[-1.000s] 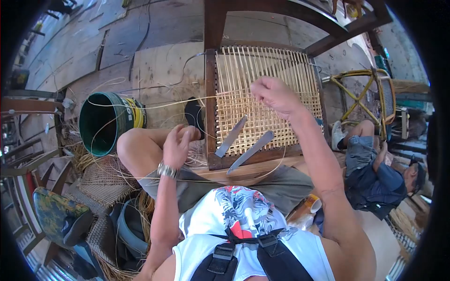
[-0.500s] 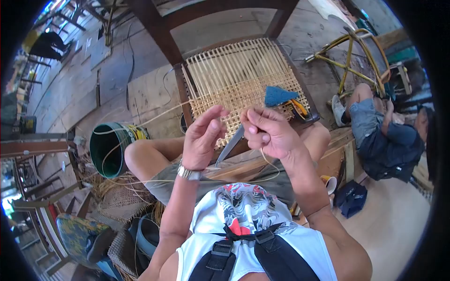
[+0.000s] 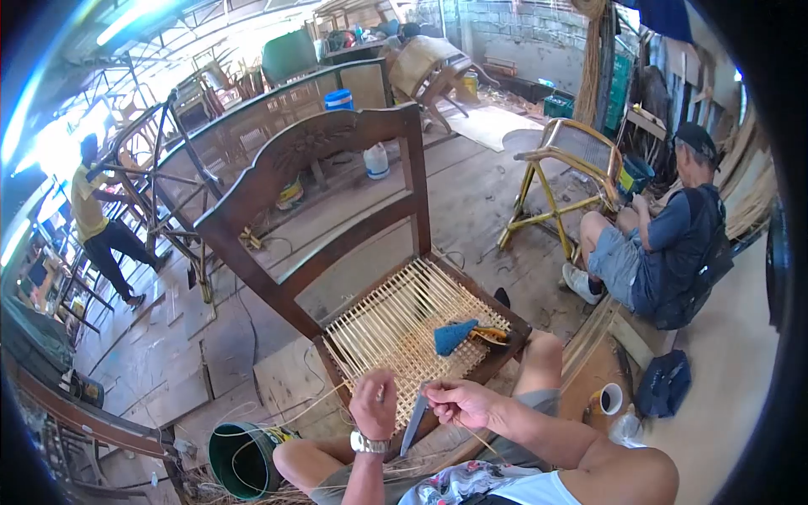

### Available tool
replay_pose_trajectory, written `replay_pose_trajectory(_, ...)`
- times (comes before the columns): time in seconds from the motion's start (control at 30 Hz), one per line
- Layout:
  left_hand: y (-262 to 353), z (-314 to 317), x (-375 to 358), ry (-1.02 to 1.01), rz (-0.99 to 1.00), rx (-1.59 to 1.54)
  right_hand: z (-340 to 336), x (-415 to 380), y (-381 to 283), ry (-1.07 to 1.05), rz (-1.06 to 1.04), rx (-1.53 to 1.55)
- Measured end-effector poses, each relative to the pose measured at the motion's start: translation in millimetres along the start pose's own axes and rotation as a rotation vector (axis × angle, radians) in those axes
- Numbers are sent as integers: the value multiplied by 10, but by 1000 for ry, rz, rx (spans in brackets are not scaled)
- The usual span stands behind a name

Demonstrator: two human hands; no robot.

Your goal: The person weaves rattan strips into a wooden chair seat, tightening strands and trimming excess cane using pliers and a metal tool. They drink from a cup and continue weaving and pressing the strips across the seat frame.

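A wooden chair [image 3: 307, 139] stands in front of me, its seat [image 3: 396, 307] partly woven in cane, with denser weave near my side. My right hand [image 3: 459, 402] is closed in a pinch, and a thin cane strand [image 3: 481, 441] trails below it. My left hand [image 3: 373, 408], with a metal watch at the wrist, is raised at the seat's front edge, its fingers loosely curled with a gap at the thumb. Between my hands slants a grey blade [image 3: 412, 427], its upper end beside my right fingers. A blue cloth [image 3: 454, 337] and a yellow-and-black tool [image 3: 490, 335] lie on the seat.
A green bucket [image 3: 240, 461] stands at my left knee. To the right, a person [image 3: 686, 227] sits near a rattan frame [image 3: 555, 194]. A cup [image 3: 606, 399] and dark cap [image 3: 665, 383] lie nearby. Another person [image 3: 109, 215] stands at far left.
My view has tilted up, showing the chair back and the workshop. My left hand's fingers have curled more. The right hand keeps its pinch beside the blade.
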State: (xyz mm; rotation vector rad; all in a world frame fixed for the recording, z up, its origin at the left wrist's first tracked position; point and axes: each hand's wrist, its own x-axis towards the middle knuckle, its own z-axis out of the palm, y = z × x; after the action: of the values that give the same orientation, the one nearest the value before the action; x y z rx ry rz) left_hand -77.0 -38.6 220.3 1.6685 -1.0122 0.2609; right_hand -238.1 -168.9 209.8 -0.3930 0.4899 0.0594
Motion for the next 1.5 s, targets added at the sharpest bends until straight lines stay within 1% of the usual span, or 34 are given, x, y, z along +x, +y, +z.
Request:
replay_pose_trajectory(0.03,13,-17,-64,-85,19,13,-33,18,4,-5,-14,-5)
replay_pose_trajectory(0.07,35,-29,-141,-176,35,24,-69,15,20,7,-98,-69)
replay_pose_trajectory(0.1,59,-35,-222,-180,41,15,-95,-4,26,24,-179,-131)
replay_pose_trajectory(0.13,88,-32,-308,-279,27,-46,-56,-24,9,30,-184,-134)
replay_pose_trajectory(0.17,118,-22,-384,-374,9,-106,38,-41,-7,109,-583,-791)
replay_pose_trajectory(0.2,145,-17,-438,-371,7,-112,116,-58,-8,180,-970,-1454)
replay_pose_trajectory(0.23,167,-13,-475,-392,-89,-173,147,-74,8,258,-882,-1616)
replay_pose_trajectory(0.27,188,-14,-510,-405,-186,-230,125,-60,29,247,-881,-1624)
replay_pose_trajectory(0.3,228,3,-585,-357,-433,-435,81,-31,75,215,-918,-1660)
replay_pose_trajectory(0.33,224,28,-600,-314,-445,-422,53,9,97,157,-948,-1702)
replay_pose_trajectory(0.4,154,-3,-628,-250,-864,-691,124,35,119,-7,-915,-1699)
replay_pose_trajectory(0.43,161,-4,-643,-168,-893,-795,156,34,159,40,-918,-1692)
replay_pose_trajectory(0.47,131,-12,-702,-77,-897,-776,180,45,187,100,-930,-1683)
replay_pose_trajectory(0.5,68,-13,-753,-109,-906,-723,197,72,219,23,-926,-1696)
replay_pose_trajectory(0.57,-76,-3,-881,-198,-914,-645,155,85,284,92,-829,-1617)
replay_pose_trajectory(0.6,13,-59,-853,-225,-964,-599,140,116,310,59,-841,-1619)
replay_pose_trajectory(0.67,-74,-60,-1027,-277,-903,-555,72,148,363,122,-630,-1336)
replay_pose_trajectory(0.73,-62,-99,-1041,-275,-839,-621,51,184,355,60,-633,-1280)
replay_pose_trajectory(0.77,-36,-119,-1051,-288,-779,-698,50,169,354,113,-429,-1037)
replay_pose_trajectory(0.8,31,-139,-1028,-285,-784,-697,65,132,351,168,-226,-793)
replay_pose_trajectory(0.87,150,-183,-898,-308,-868,-820,124,119,306,163,-236,-746)
replay_pose_trajectory(0.93,162,-196,-849,-319,-876,-767,176,84,267,159,-244,-699)
replay_pose_trajectory(1.0,141,-186,-810,-332,-879,-714,210,41,213,191,-123,-554)
replay_pose_trajectory(1.07,95,-140,-784,-226,-333,-153,233,30,177,206,-81,-477)
replay_pose_trajectory(1.1,123,-141,-748,-221,-343,-156,222,11,165,221,-38,-402)
replay_pose_trajectory(1.17,168,-178,-624,-202,-79,-61,109,83,129,218,-25,-442)
replay_pose_trajectory(1.2,174,-197,-616,-204,-91,-61,41,117,122,217,-22,-474)
replay_pose_trajectory(1.23,171,-216,-605,-285,-129,-106,-3,154,97,215,-34,-574)
replay_pose_trajectory(1.27,161,-234,-604,-364,-166,-147,-25,185,90,212,-25,-575)
replay_pose_trajectory(1.33,103,-228,-625,-395,-204,-107,-42,214,81,158,-166,-1019)
replay_pose_trajectory(1.37,86,-250,-617,-428,-267,-124,-12,217,96,158,-160,-1019)
replay_pose_trajectory(1.43,70,-261,-597,-459,-340,-142,178,190,135,180,-570,-1304)
replay_pose_trajectory(1.47,51,-246,-607,-415,-368,-166,252,180,113,183,-560,-1304)
replay_pose_trajectory(1.5,29,-230,-616,-374,-395,-192,326,173,76,120,-664,-1429)
